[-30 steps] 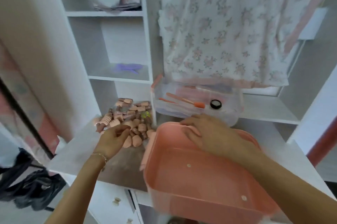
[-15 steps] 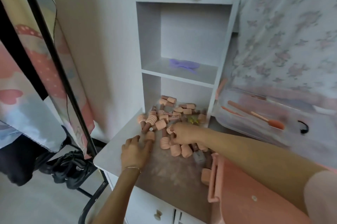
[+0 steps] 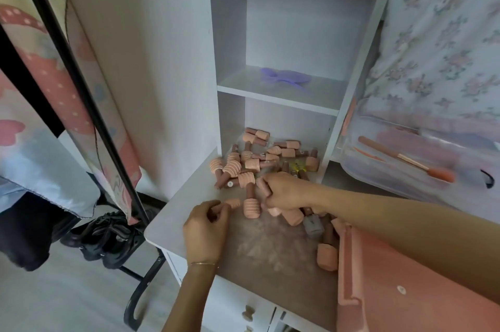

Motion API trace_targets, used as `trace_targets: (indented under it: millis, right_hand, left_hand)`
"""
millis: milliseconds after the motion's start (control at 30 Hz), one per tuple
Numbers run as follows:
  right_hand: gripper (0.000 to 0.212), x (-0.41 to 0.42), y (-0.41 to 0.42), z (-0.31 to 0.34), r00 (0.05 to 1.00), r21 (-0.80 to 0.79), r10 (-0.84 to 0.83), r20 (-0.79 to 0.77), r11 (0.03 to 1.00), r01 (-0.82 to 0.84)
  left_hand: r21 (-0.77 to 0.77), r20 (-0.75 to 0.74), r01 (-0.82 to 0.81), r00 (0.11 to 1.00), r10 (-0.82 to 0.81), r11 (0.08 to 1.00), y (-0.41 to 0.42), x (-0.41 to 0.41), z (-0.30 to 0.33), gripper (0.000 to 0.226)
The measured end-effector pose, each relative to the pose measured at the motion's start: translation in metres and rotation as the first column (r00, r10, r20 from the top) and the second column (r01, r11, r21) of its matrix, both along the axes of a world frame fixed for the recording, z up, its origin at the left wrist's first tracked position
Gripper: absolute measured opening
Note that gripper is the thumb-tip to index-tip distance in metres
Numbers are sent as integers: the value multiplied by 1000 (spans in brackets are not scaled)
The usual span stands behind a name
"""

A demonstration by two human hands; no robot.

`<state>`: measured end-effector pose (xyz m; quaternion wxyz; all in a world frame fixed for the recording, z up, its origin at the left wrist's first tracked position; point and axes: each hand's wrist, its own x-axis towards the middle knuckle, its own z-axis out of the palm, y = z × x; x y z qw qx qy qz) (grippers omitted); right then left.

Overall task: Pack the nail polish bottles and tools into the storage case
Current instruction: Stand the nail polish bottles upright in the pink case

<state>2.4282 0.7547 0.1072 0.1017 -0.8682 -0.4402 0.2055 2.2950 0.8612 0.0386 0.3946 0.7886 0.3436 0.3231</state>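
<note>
Several nail polish bottles with ribbed pink caps lie in a loose pile on the desk top, reaching back under the shelf. My left hand pinches one pink-capped bottle at the pile's front left. My right hand reaches across and grips a bottle in the middle of the pile. The pink storage case sits at the lower right, under my right forearm. A clear tray with a long pink tool stands at the right.
A white shelf unit rises behind the pile, with a purple item on its shelf. Floral cloth hangs at the right. A black rack pole with hanging fabric and dark shoes stands left of the desk. Drawers sit below.
The view swung left from the pink case to the bottle pile. My right hand left the case rim and reached into the pile; my left hand closed on a bottle at the front.
</note>
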Motion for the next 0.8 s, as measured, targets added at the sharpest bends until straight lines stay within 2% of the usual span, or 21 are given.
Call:
trace_targets:
  millis: [100,233,333,433,500,567,667,733,800]
  right_hand:
    - [25,-7,-10,27,993,269,-95,-70,957,110]
    - [18,-27,-48,61,980,584,-146,-136,787,198]
    - [18,-45,-90,74,930,692,-151,-335,630,352]
    - [15,-61,-136,81,907,720,-173,-383,559,411]
    - [22,-71,-167,79,907,714,-151,-393,572,404]
    - [22,-78,-196,65,907,617,-155,-393,686,385]
    - [4,-80,-218,31,870,341,-175,-461,870,356]
    - [12,-75,-219,10,870,232,-259,-420,896,379]
    - [17,-70,-213,-5,888,277,-297,-352,873,402]
  left_hand:
    - [-164,192,-46,978,77,985,-3,-12,9,3]
    - [-332,471,95,879,77,938,-13,-22,26,16]
    - [-367,564,212,825,35,906,-31,-24,39,23]
    - [-404,614,328,789,-13,854,-53,-23,54,26]
    - [-394,640,399,766,-65,828,-70,-22,64,23]
    - [-367,646,445,753,-121,817,-86,-19,70,26]
    - [-394,606,496,773,-186,774,-107,-14,77,31]
    - [-482,613,576,760,-215,660,-116,-14,80,27]
    - [-559,674,685,704,-226,467,-122,-16,81,14]
